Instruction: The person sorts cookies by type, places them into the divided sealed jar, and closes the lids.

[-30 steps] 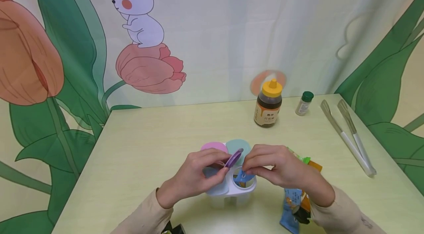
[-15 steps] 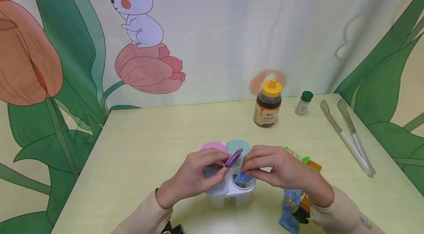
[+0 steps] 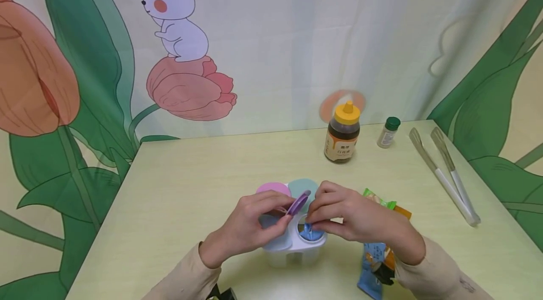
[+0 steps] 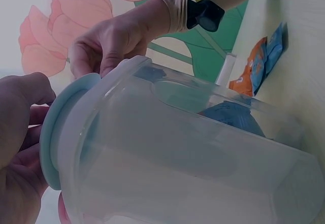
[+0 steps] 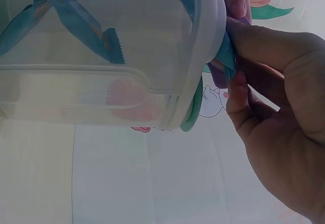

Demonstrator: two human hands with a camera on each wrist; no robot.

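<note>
In the middle of the table, near its front, stands a clear-walled storage container point(image 3: 297, 245) with a white top, divided into compartments. Pink point(image 3: 273, 188), teal point(image 3: 302, 187) and light-blue lids point(image 3: 277, 239) show on it. My left hand point(image 3: 250, 220) holds up a purple lid point(image 3: 298, 203) between thumb and fingers beside the uncovered front right opening. At that opening my right hand point(image 3: 354, 212) pinches a blue packet point(image 3: 311, 233), partly inside. The right wrist view shows the pinched packet point(image 5: 227, 56) at the rim and another blue packet point(image 5: 76, 21) within the container.
Right of the container lie several snack packets point(image 3: 373, 262), partly under my right forearm. Behind stand a honey bottle point(image 3: 341, 137) with a yellow cap and a small green-capped jar point(image 3: 388, 132). Two long white-handled metal utensils point(image 3: 454, 179) lie far right. A black object point(image 3: 226, 294) shows at the bottom edge.
My right hand has tilted, its knuckles higher, and the blue packet sits lower and more bunched in the opening. My left hand and the purple lid have stayed put.
</note>
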